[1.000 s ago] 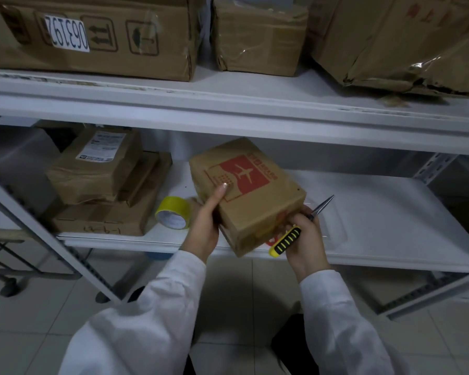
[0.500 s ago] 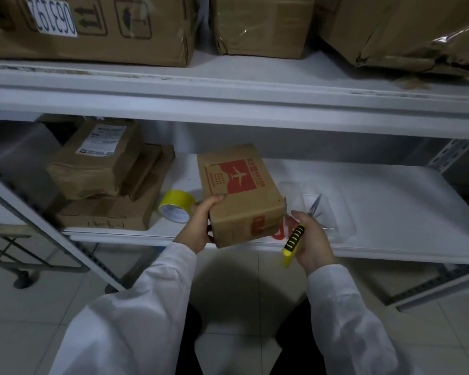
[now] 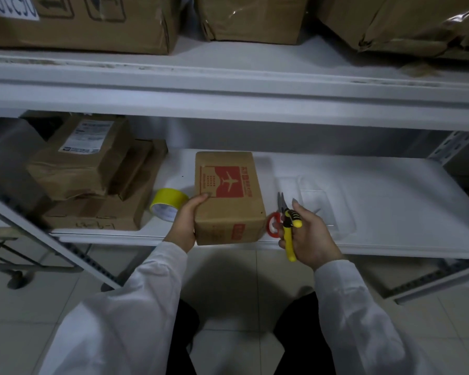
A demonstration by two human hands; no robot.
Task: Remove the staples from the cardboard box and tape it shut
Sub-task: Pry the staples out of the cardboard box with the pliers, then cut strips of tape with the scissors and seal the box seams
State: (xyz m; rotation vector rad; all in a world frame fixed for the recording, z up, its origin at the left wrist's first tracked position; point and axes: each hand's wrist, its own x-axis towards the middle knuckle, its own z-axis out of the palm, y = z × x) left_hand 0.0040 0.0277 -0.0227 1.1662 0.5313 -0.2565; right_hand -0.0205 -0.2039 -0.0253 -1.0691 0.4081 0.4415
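Cardboard box (image 3: 228, 201) is set on the lower shelf (image 3: 390, 212), right at its near edge, with the red aeroplane print facing up. Left hand (image 3: 186, 226) is clamped on the box's near left corner, thumb laid on top and fingers wrapped round the side. Right hand (image 3: 309, 239) is closed round the yellow-and-black handles of the pliers (image 3: 289, 226), held just right of the box with the metal tips pointing far. Whether the tips are parted cannot be told.

No staples can be made out from this view, so their position is not known.

Risks noted:
- The box is held at one corner only and sits at the shelf lip. A pull on a staple toward the near side is likely to drag or tip it off onto the floor.
- If the tips are driven in steeply, the cardboard flap may be torn rather than the staple lifted. A ragged seam would take tape badly.
- A slip of the tips toward the left would put the holding thumb in their path.
- A red ring handle (image 3: 272, 224), probably scissors, lies touching or just beside the box's right near corner and could be knocked off.
- Freed staples may be lost on the white shelf unless dropped into the clear tray (image 3: 325, 204).
- Tape roll (image 3: 168, 203) is just behind the left hand. It could be nudged and sent rolling.
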